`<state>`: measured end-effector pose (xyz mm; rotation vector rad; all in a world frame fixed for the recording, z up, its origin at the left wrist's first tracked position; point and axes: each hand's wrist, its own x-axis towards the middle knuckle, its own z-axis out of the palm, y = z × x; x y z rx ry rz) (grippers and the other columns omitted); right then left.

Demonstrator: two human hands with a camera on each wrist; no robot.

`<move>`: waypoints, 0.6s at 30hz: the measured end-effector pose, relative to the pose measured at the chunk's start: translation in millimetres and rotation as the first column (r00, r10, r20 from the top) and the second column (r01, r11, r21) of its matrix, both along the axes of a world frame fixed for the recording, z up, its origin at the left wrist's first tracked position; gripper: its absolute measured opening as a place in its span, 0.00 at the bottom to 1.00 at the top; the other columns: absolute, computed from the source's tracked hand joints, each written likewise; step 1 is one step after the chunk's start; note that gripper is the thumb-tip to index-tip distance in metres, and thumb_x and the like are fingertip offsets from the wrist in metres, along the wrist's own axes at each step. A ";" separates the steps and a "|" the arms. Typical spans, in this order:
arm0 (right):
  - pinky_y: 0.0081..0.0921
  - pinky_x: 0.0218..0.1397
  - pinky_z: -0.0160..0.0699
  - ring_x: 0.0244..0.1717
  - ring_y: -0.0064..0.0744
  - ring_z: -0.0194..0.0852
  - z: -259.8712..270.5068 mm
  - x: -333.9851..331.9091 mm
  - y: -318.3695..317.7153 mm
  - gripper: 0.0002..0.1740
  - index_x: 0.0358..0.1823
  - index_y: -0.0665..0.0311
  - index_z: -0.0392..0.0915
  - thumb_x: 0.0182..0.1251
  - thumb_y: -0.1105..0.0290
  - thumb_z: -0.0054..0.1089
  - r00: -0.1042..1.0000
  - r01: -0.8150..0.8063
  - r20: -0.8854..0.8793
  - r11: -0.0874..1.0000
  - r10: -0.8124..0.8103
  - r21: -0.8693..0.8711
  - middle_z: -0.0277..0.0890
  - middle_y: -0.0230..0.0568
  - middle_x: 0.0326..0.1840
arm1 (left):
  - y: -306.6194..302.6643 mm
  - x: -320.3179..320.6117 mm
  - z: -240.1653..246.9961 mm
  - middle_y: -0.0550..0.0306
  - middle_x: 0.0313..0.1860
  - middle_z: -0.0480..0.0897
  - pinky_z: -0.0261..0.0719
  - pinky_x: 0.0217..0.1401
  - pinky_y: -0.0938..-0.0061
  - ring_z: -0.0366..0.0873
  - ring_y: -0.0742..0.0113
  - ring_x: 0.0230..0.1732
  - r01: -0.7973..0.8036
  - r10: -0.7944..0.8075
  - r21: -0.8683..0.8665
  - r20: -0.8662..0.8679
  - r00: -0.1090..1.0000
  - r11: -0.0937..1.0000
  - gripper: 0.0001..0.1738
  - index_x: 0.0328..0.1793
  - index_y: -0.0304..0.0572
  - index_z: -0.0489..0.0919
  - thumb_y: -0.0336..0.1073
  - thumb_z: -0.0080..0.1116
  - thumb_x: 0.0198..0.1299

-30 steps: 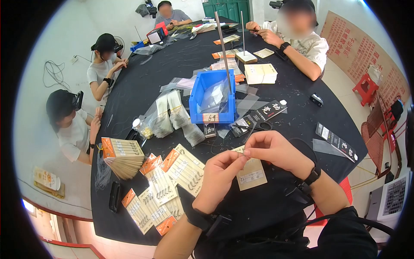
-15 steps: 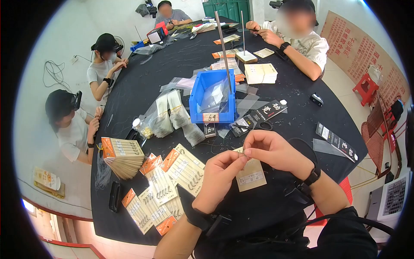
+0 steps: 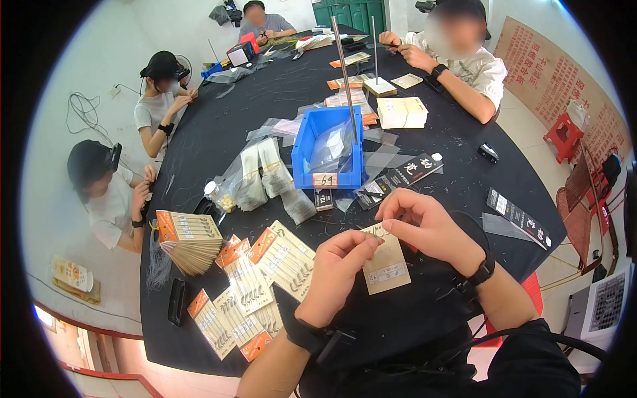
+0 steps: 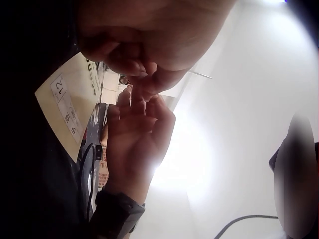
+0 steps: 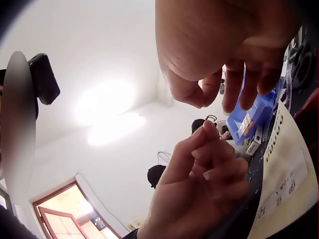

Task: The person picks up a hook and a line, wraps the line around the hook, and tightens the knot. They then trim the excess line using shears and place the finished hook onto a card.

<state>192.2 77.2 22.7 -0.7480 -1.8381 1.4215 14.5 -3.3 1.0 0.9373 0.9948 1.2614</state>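
hands together over the desk (image 3: 424, 312). left hand (image 3: 338, 262) pinches a thin line (image 4: 199, 74) at the card (image 3: 388, 265) top edge. right hand (image 3: 421, 225) fingertips curl there too, grip can't tell.

"69" on blue bin tag (image 3: 324, 180), "12" on beige card (image 4: 70, 107)

A: What colours here?
B: Black bench (image 3: 424, 312), bright blue bin (image 3: 302, 149) with a white-and-orange label (image 3: 324, 180).
A: And the paper?
B: Cream card (image 3: 388, 262) printed black; white packets (image 3: 282, 255) topped orange; a red stool (image 3: 563, 136) beyond.
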 end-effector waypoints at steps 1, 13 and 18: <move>0.16 0.34 0.68 0.36 0.16 0.71 2.5 0.9 -0.1 0.06 0.35 0.61 0.77 0.62 0.68 0.62 1.000 0.003 0.021 0.999 -0.003 -0.043 0.74 0.28 0.37 | 0.0 -0.6 -0.3 0.67 0.33 0.79 0.67 0.40 0.85 0.70 0.84 0.35 0.008 -0.008 -0.004 0.019 1.000 1.000 0.08 0.41 0.36 0.82 0.33 0.59 0.65; 0.17 0.33 0.69 0.32 0.16 0.72 -11.6 -2.8 1.0 0.08 0.32 0.61 0.80 0.60 0.65 0.66 1.000 -0.004 0.026 1.000 0.003 0.029 0.74 0.28 0.34 | 0.7 0.5 -4.1 0.69 0.32 0.78 0.66 0.37 0.86 0.69 0.85 0.34 -0.001 0.002 0.077 -0.018 1.000 0.997 0.09 0.43 0.36 0.82 0.35 0.59 0.66; 0.16 0.33 0.69 0.32 0.15 0.72 -15.5 -3.2 2.0 0.08 0.33 0.63 0.80 0.61 0.65 0.66 1.000 -0.024 -0.005 1.000 0.024 -0.006 0.75 0.27 0.34 | -0.1 2.4 -3.1 0.68 0.33 0.78 0.67 0.41 0.85 0.70 0.83 0.35 -0.023 0.029 0.065 -0.102 0.994 0.998 0.07 0.40 0.36 0.81 0.33 0.60 0.66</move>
